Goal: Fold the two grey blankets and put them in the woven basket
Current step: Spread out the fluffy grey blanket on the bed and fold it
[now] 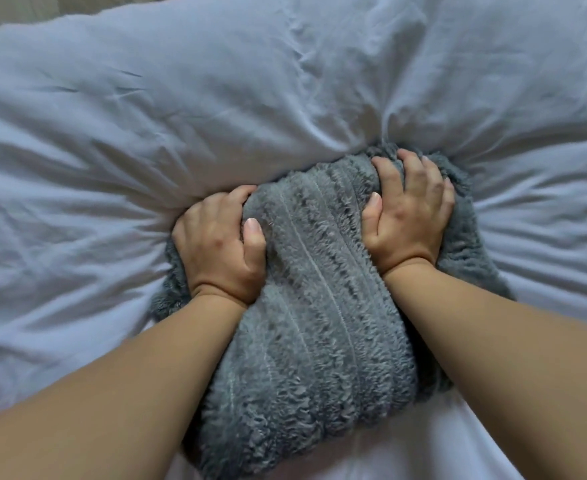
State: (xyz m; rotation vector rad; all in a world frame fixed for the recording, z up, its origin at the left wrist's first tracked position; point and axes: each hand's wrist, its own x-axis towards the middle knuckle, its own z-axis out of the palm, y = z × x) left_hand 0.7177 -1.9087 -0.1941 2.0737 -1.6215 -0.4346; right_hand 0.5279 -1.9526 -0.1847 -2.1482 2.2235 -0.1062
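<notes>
A fluffy grey blanket (pixel 313 306) with pale ribbed stripes lies bunched into a thick folded bundle on the bed. My left hand (pixel 219 244) grips its left side, thumb on top and fingers curled under the edge. My right hand (pixel 409 213) clutches its far right corner, fingers sunk into the pile. Both forearms run alongside the bundle. Only one blanket can be made out, and no woven basket is in view.
A white duvet (pixel 216 116) with many creases covers the bed all around the bundle and is pressed down where the blanket sits. A strip of beige floor or wall (pixel 15 8) shows at the top left corner.
</notes>
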